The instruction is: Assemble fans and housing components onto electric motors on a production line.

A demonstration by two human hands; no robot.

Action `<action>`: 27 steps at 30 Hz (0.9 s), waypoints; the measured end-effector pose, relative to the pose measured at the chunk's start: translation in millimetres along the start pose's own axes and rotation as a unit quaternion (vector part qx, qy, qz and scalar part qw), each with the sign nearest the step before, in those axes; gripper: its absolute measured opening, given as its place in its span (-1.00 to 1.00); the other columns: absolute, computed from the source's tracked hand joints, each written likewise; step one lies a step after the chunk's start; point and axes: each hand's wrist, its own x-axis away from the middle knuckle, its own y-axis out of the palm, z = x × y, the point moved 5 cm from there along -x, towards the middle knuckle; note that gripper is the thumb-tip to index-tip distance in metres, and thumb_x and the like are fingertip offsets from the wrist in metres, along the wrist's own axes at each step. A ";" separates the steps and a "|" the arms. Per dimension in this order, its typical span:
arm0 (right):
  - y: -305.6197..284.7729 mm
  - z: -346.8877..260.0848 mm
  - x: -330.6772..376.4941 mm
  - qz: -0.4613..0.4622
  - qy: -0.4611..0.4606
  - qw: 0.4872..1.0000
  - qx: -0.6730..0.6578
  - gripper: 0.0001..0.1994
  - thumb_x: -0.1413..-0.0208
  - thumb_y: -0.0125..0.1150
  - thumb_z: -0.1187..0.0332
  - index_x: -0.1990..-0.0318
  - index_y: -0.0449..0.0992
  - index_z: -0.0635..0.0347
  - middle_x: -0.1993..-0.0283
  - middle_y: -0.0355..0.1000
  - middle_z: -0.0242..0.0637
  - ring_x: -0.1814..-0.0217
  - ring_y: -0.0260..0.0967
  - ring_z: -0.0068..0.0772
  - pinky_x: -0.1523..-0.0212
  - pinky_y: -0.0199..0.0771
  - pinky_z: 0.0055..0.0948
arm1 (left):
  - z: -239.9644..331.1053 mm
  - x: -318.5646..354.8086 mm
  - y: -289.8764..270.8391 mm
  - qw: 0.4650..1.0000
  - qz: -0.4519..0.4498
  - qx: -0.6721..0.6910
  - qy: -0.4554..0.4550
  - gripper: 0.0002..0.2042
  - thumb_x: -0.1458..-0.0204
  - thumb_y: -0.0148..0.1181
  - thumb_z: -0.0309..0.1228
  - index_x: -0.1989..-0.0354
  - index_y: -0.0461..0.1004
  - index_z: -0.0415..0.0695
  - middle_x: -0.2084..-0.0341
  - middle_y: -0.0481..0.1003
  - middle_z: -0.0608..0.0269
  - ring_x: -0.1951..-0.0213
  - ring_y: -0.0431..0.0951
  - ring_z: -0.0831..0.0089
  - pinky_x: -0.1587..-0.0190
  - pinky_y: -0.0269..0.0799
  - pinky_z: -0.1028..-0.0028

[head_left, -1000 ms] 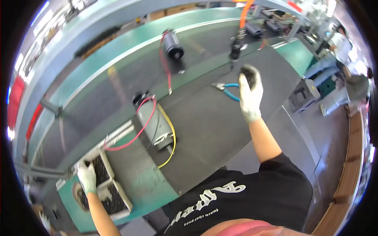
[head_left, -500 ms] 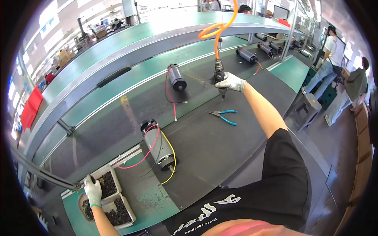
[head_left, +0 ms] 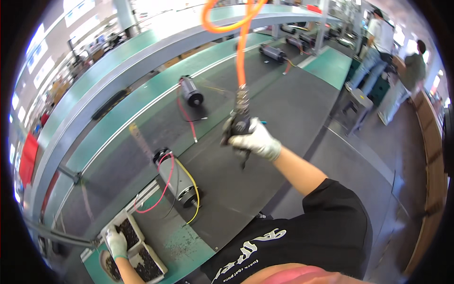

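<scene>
My gloved right hand (head_left: 259, 140) is wrapped round a black air screwdriver (head_left: 241, 106), which hangs from an orange hose (head_left: 241, 57) with its tip pointing down over the grey bench mat. At lower left, my gloved left hand (head_left: 117, 242) reaches into a pale tray (head_left: 139, 229) of small dark parts, perhaps screws; its fingertips are hidden there. A grey cylindrical motor (head_left: 171, 176) with red, yellow and black wires lies between my hands. Behind the right hand, only a blue bit of the pliers (head_left: 263, 122) shows.
A second motor (head_left: 191, 91) lies farther back, and several more line the far right of the bench. A metal shelf beam (head_left: 156, 56) runs along the back. Two people stand at the right by a grey stool (head_left: 360, 102). A red bin (head_left: 29, 158) hangs at the left.
My right hand has brought the screwdriver nearer and to the left, now covering most of the pliers. My left hand stays at the trays. The whole view has shifted a little.
</scene>
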 end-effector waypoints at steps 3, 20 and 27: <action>20.1 24.3 23.5 -0.046 0.011 0.997 -0.063 -0.66 0.03 0.36 0.47 0.07 0.45 0.22 0.28 0.54 -0.27 0.24 0.50 -0.53 0.31 0.50 -0.53 | 13.9 -2.5 -9.0 1.000 -0.003 -0.005 0.013 -0.67 0.10 0.13 -0.56 0.07 0.46 -0.26 0.15 0.51 -0.17 0.05 0.49 -0.10 -0.04 0.39 0.12; 31.5 50.8 14.0 -0.057 0.045 0.993 -0.098 -0.67 0.00 0.36 0.47 0.07 0.44 0.23 0.26 0.50 -0.33 0.17 0.50 -0.54 0.21 0.50 -0.52 | 12.1 -5.2 -15.1 0.997 0.049 0.021 -0.047 -0.69 -0.08 0.10 -0.51 0.00 0.41 -0.34 0.05 0.45 -0.31 -0.03 0.43 -0.17 -0.10 0.34 0.12; 44.3 40.3 27.9 -0.055 0.043 0.993 -0.091 -0.68 -0.01 0.34 0.51 0.06 0.43 0.23 0.25 0.48 -0.32 0.14 0.53 -0.45 0.06 0.56 -0.40 | -6.9 22.3 -33.7 0.990 0.114 0.089 0.002 -0.64 -0.19 0.05 -0.46 -0.13 0.33 -0.37 -0.06 0.39 -0.32 -0.10 0.40 -0.12 -0.19 0.28 0.20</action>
